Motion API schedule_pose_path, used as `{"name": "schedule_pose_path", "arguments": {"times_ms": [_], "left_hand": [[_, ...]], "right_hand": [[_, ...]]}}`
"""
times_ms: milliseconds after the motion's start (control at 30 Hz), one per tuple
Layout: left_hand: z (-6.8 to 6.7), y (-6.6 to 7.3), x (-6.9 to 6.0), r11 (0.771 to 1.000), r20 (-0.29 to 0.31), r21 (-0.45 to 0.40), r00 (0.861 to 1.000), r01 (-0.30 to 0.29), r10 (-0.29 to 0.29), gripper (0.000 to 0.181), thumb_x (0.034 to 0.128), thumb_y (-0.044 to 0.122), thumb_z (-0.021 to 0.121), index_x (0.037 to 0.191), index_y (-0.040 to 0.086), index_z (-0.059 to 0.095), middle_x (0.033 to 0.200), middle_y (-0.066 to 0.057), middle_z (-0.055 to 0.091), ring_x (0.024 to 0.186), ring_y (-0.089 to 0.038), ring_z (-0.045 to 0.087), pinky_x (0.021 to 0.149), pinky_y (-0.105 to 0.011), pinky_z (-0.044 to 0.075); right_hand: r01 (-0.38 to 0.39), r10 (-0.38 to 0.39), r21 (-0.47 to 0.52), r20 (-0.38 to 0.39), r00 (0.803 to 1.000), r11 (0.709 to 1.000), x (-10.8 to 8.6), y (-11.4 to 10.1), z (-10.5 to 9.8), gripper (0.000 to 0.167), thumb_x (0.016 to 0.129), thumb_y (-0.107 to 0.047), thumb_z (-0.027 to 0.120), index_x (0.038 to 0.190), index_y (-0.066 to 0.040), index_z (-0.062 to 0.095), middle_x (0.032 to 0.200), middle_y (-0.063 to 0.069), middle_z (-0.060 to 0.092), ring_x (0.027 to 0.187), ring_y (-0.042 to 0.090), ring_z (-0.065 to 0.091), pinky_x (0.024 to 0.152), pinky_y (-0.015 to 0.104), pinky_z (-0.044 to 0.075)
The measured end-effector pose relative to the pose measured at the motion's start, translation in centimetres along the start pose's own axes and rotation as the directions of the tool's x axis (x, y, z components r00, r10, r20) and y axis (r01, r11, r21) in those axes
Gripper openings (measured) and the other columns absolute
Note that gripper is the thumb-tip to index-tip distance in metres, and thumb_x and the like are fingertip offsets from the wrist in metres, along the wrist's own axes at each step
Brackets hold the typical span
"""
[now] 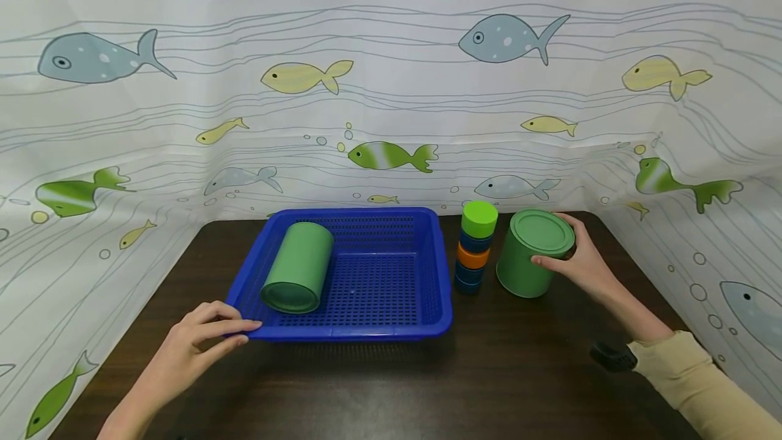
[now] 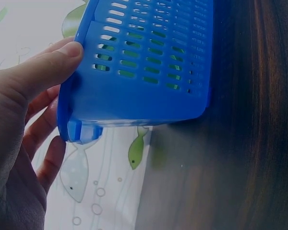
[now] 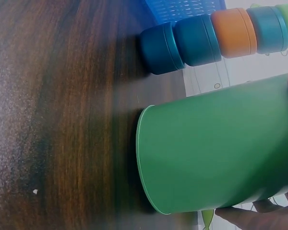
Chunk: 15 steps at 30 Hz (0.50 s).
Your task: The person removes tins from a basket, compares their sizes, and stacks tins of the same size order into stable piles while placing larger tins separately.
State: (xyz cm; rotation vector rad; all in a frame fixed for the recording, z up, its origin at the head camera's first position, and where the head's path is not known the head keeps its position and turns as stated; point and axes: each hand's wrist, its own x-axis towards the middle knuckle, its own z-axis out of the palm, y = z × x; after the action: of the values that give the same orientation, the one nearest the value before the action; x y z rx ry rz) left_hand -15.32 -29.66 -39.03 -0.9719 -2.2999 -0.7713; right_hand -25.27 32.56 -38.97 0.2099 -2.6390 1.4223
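Note:
A blue plastic basket (image 1: 366,333) with slotted walls stands on the dark table. My left hand (image 1: 198,338) grips its front left corner, thumb on the outer wall and fingers round the rim in the left wrist view. Inside the basket, at the left, a green canister (image 1: 299,263) lies on its side. Right of the basket, my right hand (image 1: 583,260) holds a second green canister (image 1: 525,267), upright with its lid on top, thumb and fingers on opposite sides near the upper end. Whether its base touches the table is hard to tell.
Between basket and upright canister stands a stack of small round containers (image 1: 473,257) in dark blue, orange and light green. A white fish-patterned sheet (image 1: 391,107) rises behind and along both sides of the wooden table (image 1: 391,392).

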Motion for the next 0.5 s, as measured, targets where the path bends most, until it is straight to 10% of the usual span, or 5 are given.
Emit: {"name": "schedule_pose_path", "arguments": {"times_ms": [500], "left_hand": [[0.07,0.02,-0.05,1.0,-0.007,0.004,1.0,0.002,-0.002,0.039,0.0685,-0.002,0.084,0.102,0.017,0.079,0.096,0.01,0.061,0.098,0.002,0.051,0.085,-0.007,0.037]], "right_hand": [[-0.002,0.002,-0.023,-0.002,1.0,1.0,-0.27,0.43,0.16,0.097,0.085,-0.018,0.078,0.156,-0.008,0.012,0.147,0.024,0.032,0.119,0.012,0.043,0.095,0.05,0.042]]}}
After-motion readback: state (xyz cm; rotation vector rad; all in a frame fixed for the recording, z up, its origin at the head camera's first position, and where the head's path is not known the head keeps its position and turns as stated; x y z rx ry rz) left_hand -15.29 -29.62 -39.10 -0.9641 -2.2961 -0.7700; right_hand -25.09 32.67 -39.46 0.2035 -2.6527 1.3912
